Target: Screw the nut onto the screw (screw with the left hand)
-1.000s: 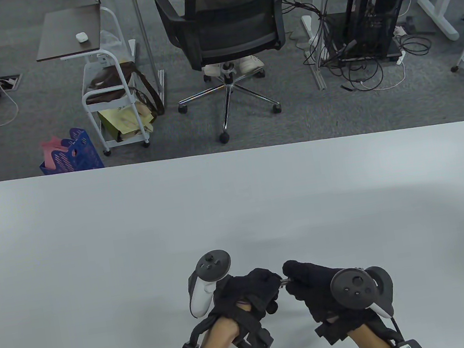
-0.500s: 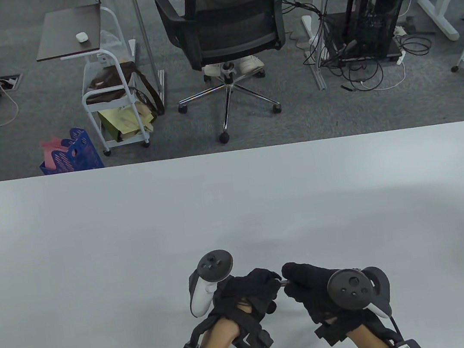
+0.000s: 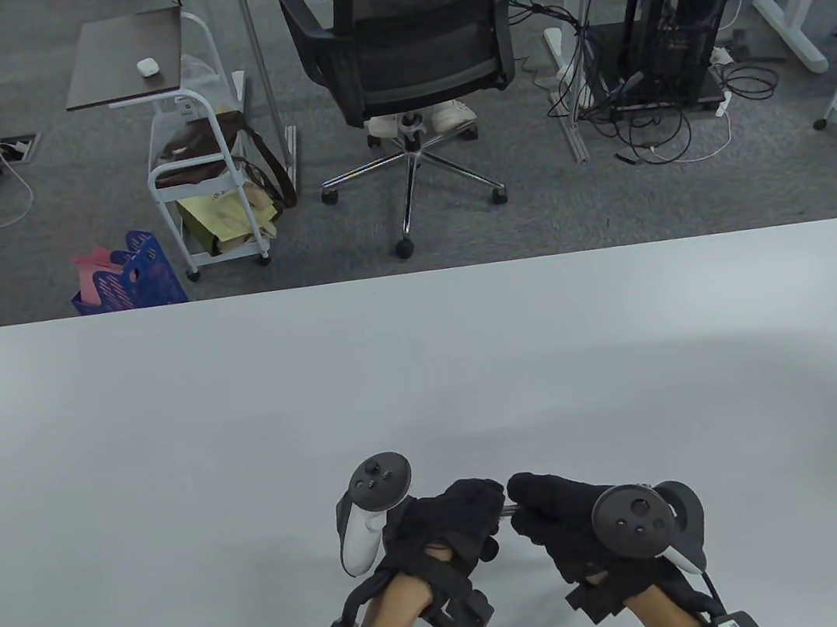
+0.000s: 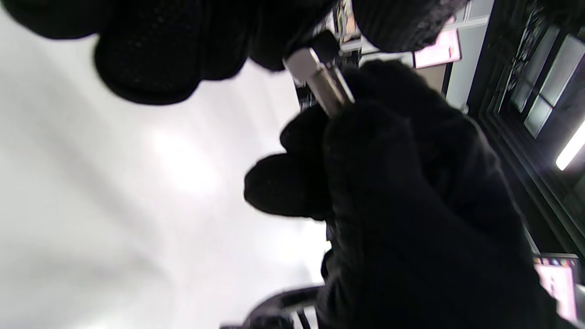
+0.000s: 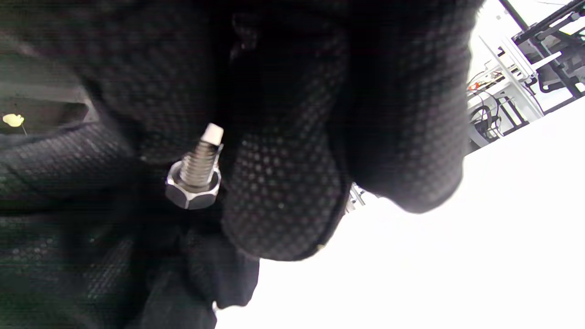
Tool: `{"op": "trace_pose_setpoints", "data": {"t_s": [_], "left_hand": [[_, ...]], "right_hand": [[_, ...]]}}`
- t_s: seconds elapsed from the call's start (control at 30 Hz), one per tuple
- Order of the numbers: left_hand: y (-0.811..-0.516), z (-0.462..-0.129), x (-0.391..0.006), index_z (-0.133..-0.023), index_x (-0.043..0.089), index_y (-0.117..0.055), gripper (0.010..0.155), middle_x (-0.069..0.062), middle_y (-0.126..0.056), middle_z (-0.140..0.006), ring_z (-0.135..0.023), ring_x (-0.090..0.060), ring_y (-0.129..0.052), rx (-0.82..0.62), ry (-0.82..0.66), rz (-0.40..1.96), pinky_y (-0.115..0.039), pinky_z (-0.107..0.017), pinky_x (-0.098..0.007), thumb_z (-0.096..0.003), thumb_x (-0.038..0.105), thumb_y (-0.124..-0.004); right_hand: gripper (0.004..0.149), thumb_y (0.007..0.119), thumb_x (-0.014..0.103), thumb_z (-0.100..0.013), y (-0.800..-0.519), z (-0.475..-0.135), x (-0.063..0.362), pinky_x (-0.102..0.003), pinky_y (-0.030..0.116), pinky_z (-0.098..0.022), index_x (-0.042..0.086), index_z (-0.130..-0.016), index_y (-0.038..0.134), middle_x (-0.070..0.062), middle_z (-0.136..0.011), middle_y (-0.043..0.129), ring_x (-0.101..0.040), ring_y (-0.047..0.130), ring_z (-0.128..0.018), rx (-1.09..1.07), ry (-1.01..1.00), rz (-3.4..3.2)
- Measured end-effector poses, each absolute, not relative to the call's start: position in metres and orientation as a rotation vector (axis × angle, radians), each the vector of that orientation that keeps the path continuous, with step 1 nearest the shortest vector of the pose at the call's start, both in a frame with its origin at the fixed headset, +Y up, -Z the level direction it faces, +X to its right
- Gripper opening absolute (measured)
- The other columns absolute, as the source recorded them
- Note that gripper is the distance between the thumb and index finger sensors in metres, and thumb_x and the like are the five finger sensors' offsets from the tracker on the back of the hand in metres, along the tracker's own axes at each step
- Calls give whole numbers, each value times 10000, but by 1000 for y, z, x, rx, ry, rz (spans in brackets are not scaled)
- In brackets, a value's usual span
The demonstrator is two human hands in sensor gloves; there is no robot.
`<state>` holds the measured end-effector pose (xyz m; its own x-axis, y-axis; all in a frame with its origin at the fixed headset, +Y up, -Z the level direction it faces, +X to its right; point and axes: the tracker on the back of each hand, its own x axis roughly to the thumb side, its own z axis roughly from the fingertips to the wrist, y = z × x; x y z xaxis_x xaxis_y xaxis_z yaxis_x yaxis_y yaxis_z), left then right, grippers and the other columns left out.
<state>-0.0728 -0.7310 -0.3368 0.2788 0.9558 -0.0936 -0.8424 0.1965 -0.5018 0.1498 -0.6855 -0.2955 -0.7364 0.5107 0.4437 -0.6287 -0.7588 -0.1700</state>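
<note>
Surface: 1 grey table (image 3: 171,445), office floor beyond.
Hands: 2, gloved, meeting above the table's near edge.
Left hand (image 3: 449,521): fingers closed on 1 nut (image 5: 192,189).
Screw (image 5: 201,155): 1, bridging both hands, its threaded tip past the nut.
Right hand (image 3: 566,515): fingers clamped on the screw's other end.

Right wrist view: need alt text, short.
A silver hex nut sits partway along a threaded screw, whose tip pokes out past it, framed close up by black dotted glove fingers. Which hand each finger belongs to cannot be told here. A bright white table fills the lower right.
</note>
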Motion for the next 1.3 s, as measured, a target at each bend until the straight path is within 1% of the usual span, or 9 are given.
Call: {"op": "trace_pose_setpoints", "data": {"t_s": [0.1,0.3,0.5,0.63,0.73,0.93,1.1,1.17,1.3], "left_hand": [[-730,-337,-70,-841,-3,-799,556,-314,-834,-760,-495,-499,-903,-547,-284,1260,-725,-368,-591,-442,374,-707],[-733,-338,-71,-1008,43,-556,679,-298,-680,-900,-606,-466,-847,-609,-319,1318,-699,-445,-563,-454,416,-681],[-731,-338,-71,-849,4,-800,571,-313,-827,-772,-496,-480,-907,-552,-289,1300,-730,-369,-578,-441,392,-707],[-733,-339,-70,-908,38,-673,560,-275,-745,-831,-554,-442,-874,-632,-334,1318,-716,-410,-551,-448,355,-706],[-735,-338,-75,-1000,26,-596,699,-313,-721,-866,-571,-473,-865,-597,-285,1372,-709,-421,-567,-445,443,-682],[-735,-339,-72,-840,-12,-805,577,-314,-851,-744,-470,-484,-918,-621,-286,1329,-735,-355,-584,-441,393,-707],[-732,-339,-71,-919,39,-653,563,-275,-734,-837,-557,-441,-870,-668,-347,1351,-713,-414,-553,-448,342,-717],[-733,-338,-75,-1004,40,-566,684,-298,-689,-896,-588,-454,-858,-652,-317,1398,-706,-435,-556,-454,429,-687],[-734,-339,-76,-867,0,-816,614,-333,-837,-778,-487,-500,-912,-594,-271,1349,-729,-366,-592,-437,425,-708]], "right_hand": [[474,944,383,-298,-686,-296,152,-350,1052,-281,195,-731,899,-23,-585,1067,-98,1201,-273,476,-417,2403],[476,949,381,-293,-686,-297,153,-345,1053,-276,194,-728,902,-22,-579,1069,-93,1200,-268,482,-392,2393],[478,945,393,-292,-688,-297,152,-343,1053,-278,201,-728,901,-11,-578,1073,-90,1204,-266,481,-404,2391],[475,949,385,-292,-687,-297,151,-348,1053,-271,195,-725,904,-19,-571,1075,-93,1204,-258,494,-382,2401],[476,953,382,-289,-686,-297,153,-345,1053,-277,198,-726,902,-18,-581,1071,-91,1202,-267,478,-393,2372],[479,950,396,-292,-689,-298,152,-345,1053,-273,201,-726,903,-10,-572,1078,-90,1206,-261,481,-374,2390],[475,960,376,-291,-688,-299,151,-352,1050,-271,193,-725,899,-26,-574,1071,-97,1202,-261,508,-322,2413],[471,967,377,-288,-686,-298,152,-352,1048,-279,204,-721,897,-15,-585,1066,-95,1198,-271,500,-352,2394],[468,969,383,-291,-686,-297,151,-354,1044,-290,219,-721,887,-11,-599,1054,-93,1186,-283,506,-371,2411]]}}
